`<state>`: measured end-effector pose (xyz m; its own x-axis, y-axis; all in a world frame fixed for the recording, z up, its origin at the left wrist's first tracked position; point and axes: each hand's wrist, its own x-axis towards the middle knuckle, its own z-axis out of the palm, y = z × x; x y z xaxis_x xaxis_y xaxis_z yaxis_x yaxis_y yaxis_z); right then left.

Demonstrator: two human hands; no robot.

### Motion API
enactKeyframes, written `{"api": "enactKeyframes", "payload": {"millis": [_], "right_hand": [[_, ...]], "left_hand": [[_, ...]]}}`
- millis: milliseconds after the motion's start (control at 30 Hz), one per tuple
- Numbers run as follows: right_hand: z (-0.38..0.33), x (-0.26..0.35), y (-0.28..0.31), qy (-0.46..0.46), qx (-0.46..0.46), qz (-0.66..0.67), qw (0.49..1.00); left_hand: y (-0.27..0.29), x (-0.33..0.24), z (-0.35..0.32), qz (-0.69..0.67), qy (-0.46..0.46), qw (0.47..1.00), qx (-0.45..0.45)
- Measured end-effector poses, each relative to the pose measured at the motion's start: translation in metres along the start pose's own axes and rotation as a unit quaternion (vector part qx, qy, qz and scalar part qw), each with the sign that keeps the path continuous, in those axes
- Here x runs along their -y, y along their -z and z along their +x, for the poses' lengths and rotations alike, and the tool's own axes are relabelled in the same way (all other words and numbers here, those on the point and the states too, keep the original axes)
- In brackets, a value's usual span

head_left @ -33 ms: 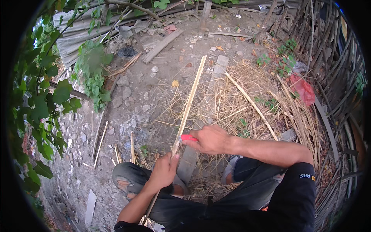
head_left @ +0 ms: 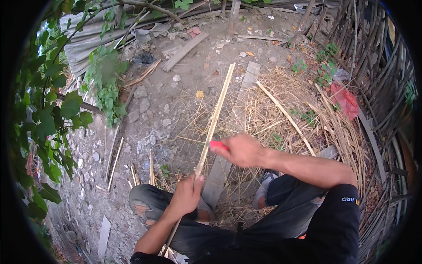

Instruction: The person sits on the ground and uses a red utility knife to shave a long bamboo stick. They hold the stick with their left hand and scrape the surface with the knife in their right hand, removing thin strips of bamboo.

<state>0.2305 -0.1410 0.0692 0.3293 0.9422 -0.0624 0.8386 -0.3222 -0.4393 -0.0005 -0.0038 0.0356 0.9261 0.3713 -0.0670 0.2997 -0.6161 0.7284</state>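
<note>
Head view: strip (head_left: 215, 118) over straw (head_left: 261, 121) and dirt (head_left: 187, 68), fence (head_left: 373, 59) at right.

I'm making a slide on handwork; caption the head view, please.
Left hand gripping a long pale strip, right hand holding a red-handled tool at its edge.

— Specify the obscured parts.
— My right hand (head_left: 243, 150) covers part of the red-handled tool (head_left: 219, 147); its working end is too small and blurred to identify. My left hand (head_left: 186, 193) hides a section of the pale strip (head_left: 218, 114).
— Specify the cut-off parts.
— My left sleeve (head_left: 149, 258), at the lower edge.
</note>
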Motion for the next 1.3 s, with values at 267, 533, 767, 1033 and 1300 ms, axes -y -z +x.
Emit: {"api": "enactKeyframes", "payload": {"millis": [267,533,767,1033,1300], "right_hand": [[0.029,-0.053,0.022,-0.116,-0.005,0.013,0.993],[-0.002,-0.264,0.091,-0.345,-0.335,0.070,0.874],[-0.016,-0.209,0.082,-0.297,-0.189,0.045,0.935],[-0.006,-0.029,0.060,-0.033,-0.040,0.110,0.993],[-0.016,0.030,0.029,-0.029,0.081,0.070,0.994]], "left_hand": [[0.001,0.000,-0.014,0.010,0.008,0.999,0.029],[0.019,0.003,-0.083,-0.063,0.043,0.989,0.129],[0.016,0.015,-0.062,-0.328,0.188,0.909,0.175],[0.010,0.000,0.023,-0.327,0.136,0.927,0.119],[-0.013,-0.003,0.036,-0.109,0.068,0.991,0.029]]}}
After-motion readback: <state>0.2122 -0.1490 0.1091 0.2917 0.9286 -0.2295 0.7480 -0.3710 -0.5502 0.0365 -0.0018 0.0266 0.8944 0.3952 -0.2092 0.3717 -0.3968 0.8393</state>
